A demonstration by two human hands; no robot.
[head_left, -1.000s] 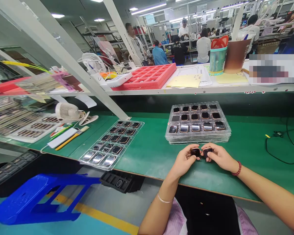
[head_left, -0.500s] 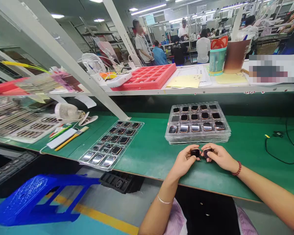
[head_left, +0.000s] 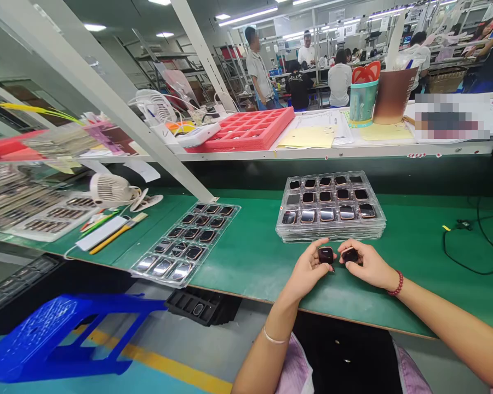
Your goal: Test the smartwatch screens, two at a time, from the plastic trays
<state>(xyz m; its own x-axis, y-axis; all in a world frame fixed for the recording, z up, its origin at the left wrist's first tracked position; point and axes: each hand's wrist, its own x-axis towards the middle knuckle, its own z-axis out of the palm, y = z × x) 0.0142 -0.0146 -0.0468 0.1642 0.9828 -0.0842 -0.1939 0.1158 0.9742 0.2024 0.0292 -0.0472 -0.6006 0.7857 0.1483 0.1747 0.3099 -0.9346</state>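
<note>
With fingers of the left hand (head_left: 310, 274) and right hand (head_left: 370, 266) each clamped on a watch unit (head_left: 325, 255), seemingly a side-by-side handling step, the next move calls for clearing the tray stack (head_left: 332, 233) at twelve o'clock.

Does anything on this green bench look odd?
Nothing looks spilled. One oddity: on the stacked clear trays, the middle row's leftmost piece looks flat grey, unlike the black screen beside it; possibly just glare.

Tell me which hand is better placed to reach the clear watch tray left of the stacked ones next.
Probably the left hand: it is closer to the clear watch tray across the green benchtop, while the right hand would have to cross past it. Each hand holds a smartwatch, though.
</note>
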